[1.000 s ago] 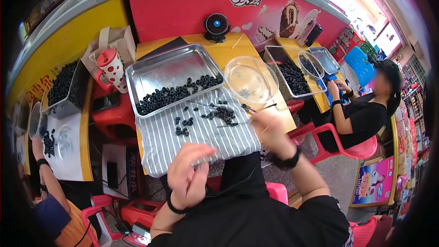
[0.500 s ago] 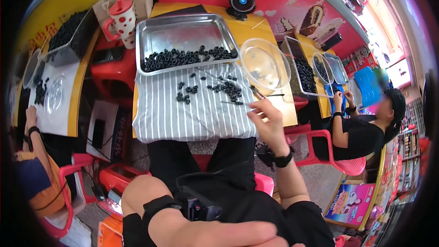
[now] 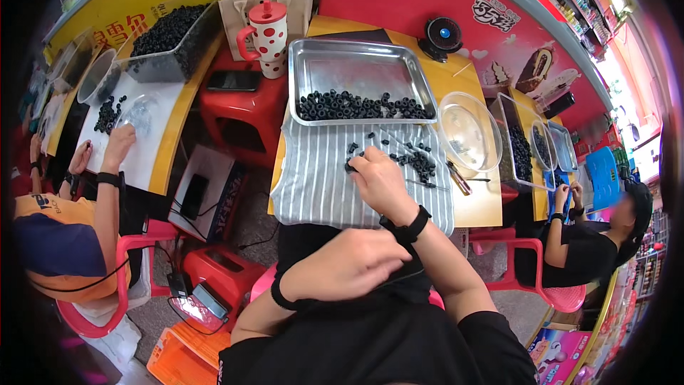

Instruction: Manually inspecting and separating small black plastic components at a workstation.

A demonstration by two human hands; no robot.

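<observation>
My right hand (image 3: 382,180) reaches over the striped grey cloth (image 3: 313,192), fingertips closed at a small black ring-shaped piece (image 3: 350,167); the fingers partly hide it. To its right lies a loose cluster of black ring-shaped pieces (image 3: 420,165). A thin needle-like tool (image 3: 429,185) rests on the cloth below that cluster. Nearer my body, my left hand (image 3: 349,262) hovers with its fingers loosely stretched and nothing visible in them. Beyond the cloth stands a shallow metal tray (image 3: 356,64), with many more black pieces along its near side.
A round clear plastic container (image 3: 491,132) sits right of the cloth, beside a small pen-like tool (image 3: 459,180). A small fan (image 3: 443,34) stands at the back. A dotted cup (image 3: 271,36) is on a red stool at left. People work at tables on both sides.
My view has turned left. My right hand has let go of the thin tool and moved left to the black pieces. My left hand has risen from the lower edge toward the cloth.
</observation>
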